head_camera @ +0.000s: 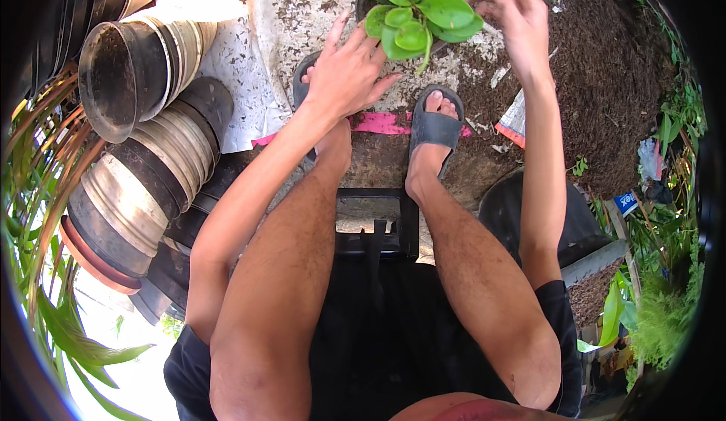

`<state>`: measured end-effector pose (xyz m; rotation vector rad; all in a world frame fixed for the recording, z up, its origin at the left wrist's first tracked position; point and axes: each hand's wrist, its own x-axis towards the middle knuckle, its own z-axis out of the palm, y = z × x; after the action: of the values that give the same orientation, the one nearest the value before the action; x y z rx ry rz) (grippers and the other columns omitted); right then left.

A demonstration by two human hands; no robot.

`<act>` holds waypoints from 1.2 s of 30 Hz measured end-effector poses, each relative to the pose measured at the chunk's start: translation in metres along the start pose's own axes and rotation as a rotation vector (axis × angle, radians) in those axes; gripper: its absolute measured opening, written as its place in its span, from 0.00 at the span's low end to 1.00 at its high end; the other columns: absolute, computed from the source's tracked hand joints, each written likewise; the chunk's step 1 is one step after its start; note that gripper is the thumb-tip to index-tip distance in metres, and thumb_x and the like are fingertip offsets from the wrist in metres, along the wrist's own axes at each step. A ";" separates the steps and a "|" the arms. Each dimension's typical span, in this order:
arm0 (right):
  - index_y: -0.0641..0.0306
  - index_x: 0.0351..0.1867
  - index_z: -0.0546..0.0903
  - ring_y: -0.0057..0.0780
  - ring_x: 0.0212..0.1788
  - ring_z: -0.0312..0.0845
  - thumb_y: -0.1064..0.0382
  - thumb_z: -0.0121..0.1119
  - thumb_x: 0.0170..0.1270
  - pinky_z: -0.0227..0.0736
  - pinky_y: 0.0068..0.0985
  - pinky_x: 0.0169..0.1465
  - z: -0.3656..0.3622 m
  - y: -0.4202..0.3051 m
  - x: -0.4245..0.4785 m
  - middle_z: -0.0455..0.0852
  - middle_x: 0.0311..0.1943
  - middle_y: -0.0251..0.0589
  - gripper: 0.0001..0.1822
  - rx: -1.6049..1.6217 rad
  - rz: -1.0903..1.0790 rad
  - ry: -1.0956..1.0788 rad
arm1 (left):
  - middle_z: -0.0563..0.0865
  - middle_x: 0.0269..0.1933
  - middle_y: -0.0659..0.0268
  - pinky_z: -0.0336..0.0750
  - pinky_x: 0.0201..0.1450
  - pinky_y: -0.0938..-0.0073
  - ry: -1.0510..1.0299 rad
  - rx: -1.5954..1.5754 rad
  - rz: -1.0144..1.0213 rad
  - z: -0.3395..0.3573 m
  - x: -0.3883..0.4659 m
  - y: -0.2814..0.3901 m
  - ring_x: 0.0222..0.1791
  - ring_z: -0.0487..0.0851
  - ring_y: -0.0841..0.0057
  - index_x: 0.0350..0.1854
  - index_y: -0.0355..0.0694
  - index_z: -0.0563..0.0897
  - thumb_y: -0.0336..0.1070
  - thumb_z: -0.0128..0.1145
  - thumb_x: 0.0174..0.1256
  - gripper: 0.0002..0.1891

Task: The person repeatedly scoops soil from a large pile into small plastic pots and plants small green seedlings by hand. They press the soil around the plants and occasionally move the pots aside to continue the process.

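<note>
A broad-leaved green plant (411, 10) stands at the top of the view in a dark pot (364, 1), most of which its leaves hide. My left hand (350, 69) is spread, palm down, at the plant's near left side. Its fingertips reach the leaves and pot edge; whether they press on the pot is hidden. To the right of the leaves, my right hand (516, 18) is raised and slightly blurred, with its fingers apart and nothing visible in them. Both hands are beyond my sandalled feet.
Stacked plastic pots (153, 166) lie on their sides at left. A heap of dark, fibrous potting material (607, 81) covers the right. A soil-strewn white sheet (295, 7) lies under the plant. A black container (544, 211) is beside my right leg, with foliage (663, 319) beyond.
</note>
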<state>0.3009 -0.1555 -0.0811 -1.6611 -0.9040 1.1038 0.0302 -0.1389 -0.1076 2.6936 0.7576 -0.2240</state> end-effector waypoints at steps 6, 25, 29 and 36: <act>0.62 0.61 0.83 0.17 0.40 0.81 0.59 0.55 0.78 0.78 0.20 0.41 0.001 0.038 -0.067 0.89 0.56 0.40 0.17 -0.234 0.153 0.209 | 0.77 0.71 0.59 0.44 0.81 0.42 0.073 -0.067 -0.014 -0.001 0.013 0.019 0.76 0.67 0.65 0.70 0.47 0.78 0.56 0.62 0.62 0.34; 0.69 0.72 0.72 0.37 0.55 0.86 0.72 0.49 0.67 0.80 0.31 0.55 0.019 -0.002 -0.033 0.81 0.65 0.51 0.29 0.239 0.056 -0.317 | 0.78 0.68 0.53 0.69 0.72 0.59 0.592 -0.552 -0.240 -0.036 0.054 -0.024 0.70 0.75 0.61 0.76 0.39 0.66 0.42 0.80 0.49 0.50; 0.65 0.73 0.72 0.37 0.57 0.85 0.69 0.51 0.68 0.78 0.31 0.57 0.006 0.007 -0.022 0.80 0.68 0.44 0.30 0.118 -0.017 -0.398 | 0.86 0.54 0.53 0.79 0.58 0.65 0.683 -0.779 -0.169 -0.045 0.082 -0.035 0.53 0.86 0.61 0.67 0.36 0.76 0.39 0.81 0.50 0.40; 0.68 0.64 0.79 0.43 0.47 0.89 0.72 0.53 0.64 0.83 0.34 0.54 0.031 -0.011 -0.051 0.87 0.57 0.50 0.24 -0.545 -0.050 -0.304 | 0.89 0.43 0.59 0.80 0.49 0.70 0.477 -0.927 -0.211 -0.047 0.089 -0.049 0.43 0.87 0.71 0.44 0.35 0.86 0.39 0.78 0.54 0.19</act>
<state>0.2539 -0.1889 -0.0625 -1.9121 -1.5400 1.1608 0.0824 -0.0407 -0.0978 1.7779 0.9628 0.6024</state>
